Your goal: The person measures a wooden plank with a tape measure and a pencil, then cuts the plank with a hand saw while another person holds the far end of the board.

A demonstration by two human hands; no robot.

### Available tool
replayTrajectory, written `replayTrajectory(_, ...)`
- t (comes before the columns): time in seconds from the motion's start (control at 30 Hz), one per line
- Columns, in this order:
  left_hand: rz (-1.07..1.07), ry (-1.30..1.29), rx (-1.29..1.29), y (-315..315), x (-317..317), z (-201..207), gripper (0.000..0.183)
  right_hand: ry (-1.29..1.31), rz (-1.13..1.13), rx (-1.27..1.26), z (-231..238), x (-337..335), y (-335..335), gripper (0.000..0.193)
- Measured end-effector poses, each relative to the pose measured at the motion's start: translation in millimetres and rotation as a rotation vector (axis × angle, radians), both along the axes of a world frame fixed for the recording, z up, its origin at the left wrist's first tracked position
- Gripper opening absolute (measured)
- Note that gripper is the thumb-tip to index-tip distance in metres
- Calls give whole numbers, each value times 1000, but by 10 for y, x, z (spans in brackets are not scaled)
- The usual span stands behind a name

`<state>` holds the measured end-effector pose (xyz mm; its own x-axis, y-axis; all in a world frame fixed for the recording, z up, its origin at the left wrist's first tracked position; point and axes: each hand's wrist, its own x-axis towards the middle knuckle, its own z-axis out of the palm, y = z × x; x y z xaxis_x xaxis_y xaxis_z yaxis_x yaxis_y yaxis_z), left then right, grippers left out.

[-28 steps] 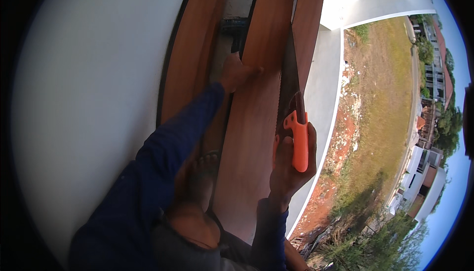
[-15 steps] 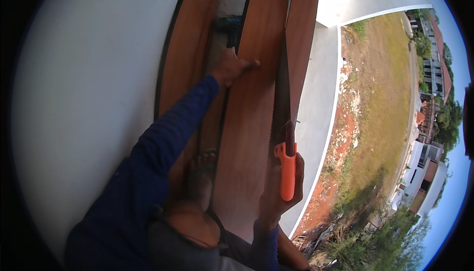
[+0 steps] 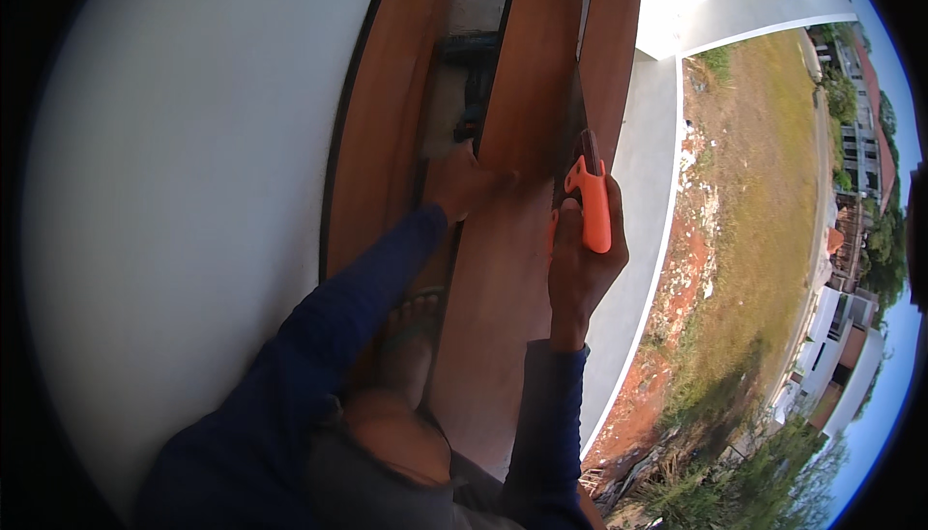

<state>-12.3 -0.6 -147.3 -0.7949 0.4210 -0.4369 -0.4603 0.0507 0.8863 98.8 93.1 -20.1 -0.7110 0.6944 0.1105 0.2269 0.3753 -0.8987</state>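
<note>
My right hand (image 3: 587, 259) is closed round the orange handle of a handsaw (image 3: 597, 211). Its blade points away from me along the right side of a long brown wooden board (image 3: 493, 308); much of the blade is dark and hard to make out. My left hand (image 3: 466, 182) grips the left edge of that board, thumb over the top face and the other fingers mostly hidden. Just beyond it, a dark cordless drill (image 3: 474, 76) lies in the gap between boards.
Another brown board (image 3: 387, 95) runs along the white wall (image 3: 193, 192) at left. A narrower brown strip (image 3: 616, 28) extends at far right. My foot (image 3: 411, 337) stands beside the board. A pale ledge (image 3: 643, 172) borders a drop to grassy ground (image 3: 754, 163).
My right hand has pushed the saw forward along the board, away from me. The left hand keeps its hold on the board's edge. The whole view has shifted slightly.
</note>
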Motion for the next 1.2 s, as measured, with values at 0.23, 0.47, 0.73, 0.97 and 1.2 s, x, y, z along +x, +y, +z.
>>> replayTrajectory(0.23,-42,-20,130,-75,66,87,68,27,1,217,176,166,-214,45)
replayTrajectory(0.47,29,-3,60,-53,3,199,59,-189,10,-57,670,-191,-196,47)
replayTrajectory(0.73,54,66,19,-87,-133,101,61,-334,191,357,931,1795,-847,63)
replayTrajectory(0.97,63,-12,181,-108,-215,182,57,-246,60,347,910,1869,-930,58)
replayTrajectory(1.2,3,-36,220,-112,-219,254,51,64,-93,-4,143,850,-517,45)
